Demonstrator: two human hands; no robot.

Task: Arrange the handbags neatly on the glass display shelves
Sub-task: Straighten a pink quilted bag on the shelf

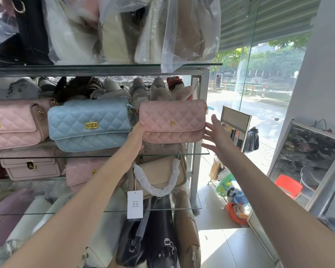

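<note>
Blue quilted bag is crowding pink quilted bag on its left, leaving you only narrow gap, your left hand filling it; steel upright is blocking right end; your right hand is hovering in open air beyond it; glass shelf edge is jutting below.

A red plastic stool stands on the white tiled floor at right, beside a silver-framed picture; coloured plastic bags sit farther left.
</note>
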